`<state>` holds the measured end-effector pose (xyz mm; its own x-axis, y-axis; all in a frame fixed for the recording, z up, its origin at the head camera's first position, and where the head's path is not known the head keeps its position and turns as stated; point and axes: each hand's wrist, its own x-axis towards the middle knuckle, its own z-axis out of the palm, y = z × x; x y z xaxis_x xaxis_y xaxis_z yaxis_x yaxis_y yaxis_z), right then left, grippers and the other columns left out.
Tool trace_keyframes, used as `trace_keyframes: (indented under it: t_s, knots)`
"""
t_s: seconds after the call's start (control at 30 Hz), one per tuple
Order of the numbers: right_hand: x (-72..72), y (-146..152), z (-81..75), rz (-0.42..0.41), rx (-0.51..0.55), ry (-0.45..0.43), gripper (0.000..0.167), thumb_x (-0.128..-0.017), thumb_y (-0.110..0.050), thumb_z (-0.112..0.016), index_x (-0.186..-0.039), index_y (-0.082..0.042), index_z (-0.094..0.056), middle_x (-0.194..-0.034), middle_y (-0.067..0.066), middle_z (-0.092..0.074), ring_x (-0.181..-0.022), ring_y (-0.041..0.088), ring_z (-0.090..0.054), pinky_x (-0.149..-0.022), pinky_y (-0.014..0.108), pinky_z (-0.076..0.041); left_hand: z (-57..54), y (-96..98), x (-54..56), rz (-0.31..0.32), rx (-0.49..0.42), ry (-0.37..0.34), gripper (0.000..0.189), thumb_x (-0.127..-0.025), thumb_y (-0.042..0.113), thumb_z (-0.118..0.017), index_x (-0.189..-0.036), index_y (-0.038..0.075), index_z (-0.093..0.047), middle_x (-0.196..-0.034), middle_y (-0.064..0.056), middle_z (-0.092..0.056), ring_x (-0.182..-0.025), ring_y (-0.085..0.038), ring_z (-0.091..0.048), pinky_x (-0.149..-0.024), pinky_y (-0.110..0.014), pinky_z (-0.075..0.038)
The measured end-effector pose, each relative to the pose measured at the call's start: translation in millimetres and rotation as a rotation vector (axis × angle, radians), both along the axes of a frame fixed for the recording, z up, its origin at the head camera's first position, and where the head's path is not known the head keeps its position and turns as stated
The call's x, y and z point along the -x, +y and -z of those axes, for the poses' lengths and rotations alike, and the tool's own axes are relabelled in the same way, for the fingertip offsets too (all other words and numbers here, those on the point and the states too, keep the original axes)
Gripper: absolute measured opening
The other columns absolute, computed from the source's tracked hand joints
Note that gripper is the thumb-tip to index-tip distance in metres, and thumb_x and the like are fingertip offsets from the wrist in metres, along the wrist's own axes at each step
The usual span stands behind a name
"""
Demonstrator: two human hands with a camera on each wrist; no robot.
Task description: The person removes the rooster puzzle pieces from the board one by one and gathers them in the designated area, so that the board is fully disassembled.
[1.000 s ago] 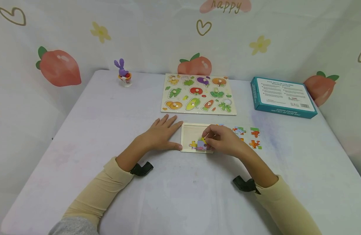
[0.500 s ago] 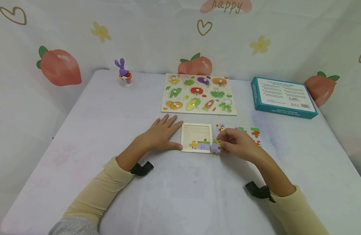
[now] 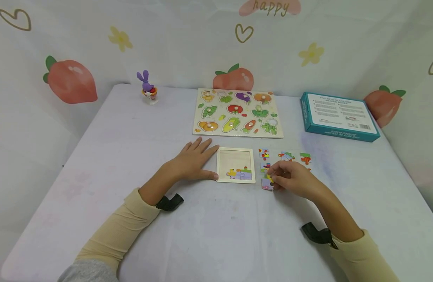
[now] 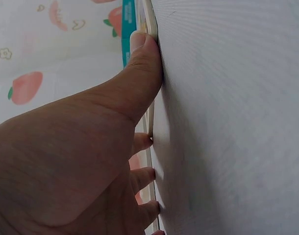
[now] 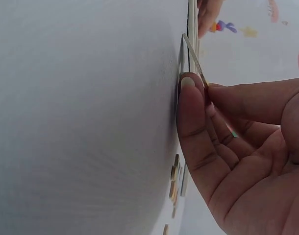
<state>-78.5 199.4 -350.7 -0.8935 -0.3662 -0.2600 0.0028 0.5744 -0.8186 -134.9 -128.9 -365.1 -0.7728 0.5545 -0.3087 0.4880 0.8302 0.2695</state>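
My left hand [image 3: 193, 162] lies with spread fingers at the left side of a small wooden puzzle tray [image 3: 253, 164]. Its thumb [image 4: 144, 58] and index fingertip touch the tray's frame. Joined puzzle pieces [image 3: 240, 174], yellow, purple and green, lie along the tray's bottom edge. To the right of the tray, my right hand [image 3: 295, 178] pinches a purple and yellow puzzle piece [image 3: 267, 184] between thumb and fingers. In the right wrist view that puzzle piece [image 5: 192, 53] is seen edge-on, tilted above the cloth. The hand partly covers loose pieces behind it.
Loose puzzle pieces, such as a red and green one [image 3: 305, 158], lie right of the tray. Behind stand a vegetable peg board [image 3: 221, 115], a teal box [image 3: 340, 117] and a purple rabbit figurine [image 3: 147, 87]. A printed curtain hangs behind the table.
My right hand has moved right, out of the tray, with the purple and yellow puzzle piece, which is now beside the frame. The left hand has stayed put.
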Motion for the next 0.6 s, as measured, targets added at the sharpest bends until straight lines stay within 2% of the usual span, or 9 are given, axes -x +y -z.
trace_keyframes:
  t_s: [0.6]
  knots:
    - [-1.7,-4.2,1.0,-0.018,-0.115,0.079,0.011,-0.094,0.0,-0.064,-0.104,-0.002,-0.066,-0.082,0.004,-0.065,-0.067,0.019,-0.06,-0.06,0.03,-0.053,-1.5,0.1,-0.8,-0.004,-0.012,-0.001,0.099,-0.087,0.067,-0.064,-0.162,0.018,-0.021,-0.167,-0.012,-0.01,-0.152,-0.036,0.003,-0.119,-0.057,-0.006]
